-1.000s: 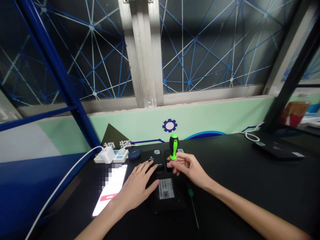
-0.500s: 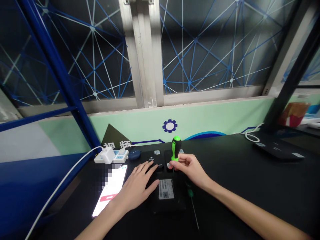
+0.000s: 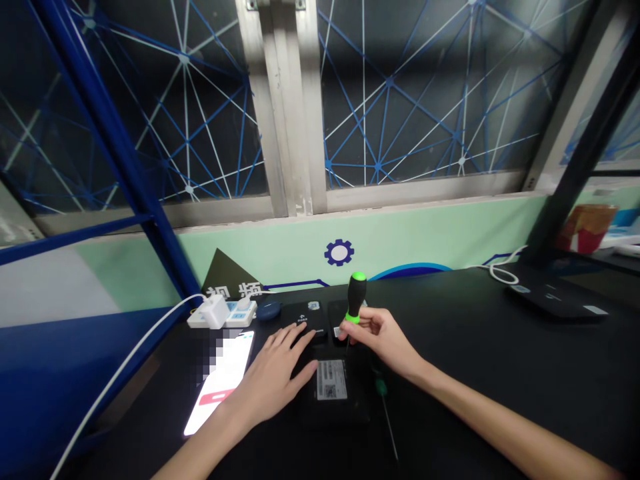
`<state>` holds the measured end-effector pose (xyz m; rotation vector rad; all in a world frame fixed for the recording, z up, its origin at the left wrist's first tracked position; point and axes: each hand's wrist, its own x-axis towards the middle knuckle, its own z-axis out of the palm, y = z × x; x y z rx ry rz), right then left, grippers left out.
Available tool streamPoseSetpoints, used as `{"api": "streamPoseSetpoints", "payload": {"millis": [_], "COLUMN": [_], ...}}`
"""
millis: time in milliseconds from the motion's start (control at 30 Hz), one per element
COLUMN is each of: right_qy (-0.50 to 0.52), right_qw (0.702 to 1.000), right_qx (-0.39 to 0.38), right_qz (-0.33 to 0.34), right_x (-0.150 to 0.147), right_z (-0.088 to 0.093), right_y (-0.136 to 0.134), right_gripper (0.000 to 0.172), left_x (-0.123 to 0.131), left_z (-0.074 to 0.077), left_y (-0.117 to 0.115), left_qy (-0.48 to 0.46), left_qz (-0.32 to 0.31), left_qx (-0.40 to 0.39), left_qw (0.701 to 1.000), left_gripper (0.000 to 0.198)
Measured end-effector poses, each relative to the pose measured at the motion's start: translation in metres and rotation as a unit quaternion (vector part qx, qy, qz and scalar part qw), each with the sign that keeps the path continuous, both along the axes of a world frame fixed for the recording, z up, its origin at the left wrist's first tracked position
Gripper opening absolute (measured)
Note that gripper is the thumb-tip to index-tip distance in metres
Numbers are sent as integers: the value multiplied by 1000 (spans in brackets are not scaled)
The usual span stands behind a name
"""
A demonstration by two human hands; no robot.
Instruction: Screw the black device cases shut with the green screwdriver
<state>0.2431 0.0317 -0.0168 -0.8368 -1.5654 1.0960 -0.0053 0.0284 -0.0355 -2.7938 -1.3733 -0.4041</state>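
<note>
My right hand (image 3: pixel 376 335) pinches a black and green screwdriver (image 3: pixel 357 298) low on its handle. The screwdriver stands nearly upright, its shaft pointing down at the far edge of a black boxy device (image 3: pixel 345 413) with a white printed label (image 3: pixel 332 380). Whether the tip sits in a screw is too small to tell. My left hand (image 3: pixel 280 370) lies with fingers spread, thumb at the label's left edge and fingertips at a second black device (image 3: pixel 305 317) behind. Another black device (image 3: pixel 337 310) is partly hidden behind the screwdriver and my right hand.
A second screwdriver (image 3: pixel 382 388) with a dark green handle lies right of the labelled device. Left are a lit phone (image 3: pixel 225 380), a white power strip (image 3: pixel 245 313) with a plugged-in charger, and a dark blue case (image 3: pixel 269 311). Another black device (image 3: pixel 555 300) lies far right.
The screwdriver's handle has turned about its axis and its top leans slightly further right. My left hand has stayed in place.
</note>
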Motion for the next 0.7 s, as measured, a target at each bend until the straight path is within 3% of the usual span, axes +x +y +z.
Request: {"api": "streamPoseSetpoints", "payload": {"millis": [133,367,700], "right_qy": [-7,8,8], "right_qw": [1000,999,998], "right_qx": [1,-31,-8], "right_qz": [27,-5,56], "right_x": [2,-7,2], "right_z": [5,-8,-2], "right_y": [-2,3,-3], "right_gripper": [36,37,36], "left_x": [1,0,0], "left_z": [1,-2,-1], "left_y": [-1,1,0], "left_qy": [4,13,18], "left_qz": [4,5,6], "left_qx": [-4,-4,-6], "left_qw": [1000,1000,1000], "left_gripper": [51,52,51]}}
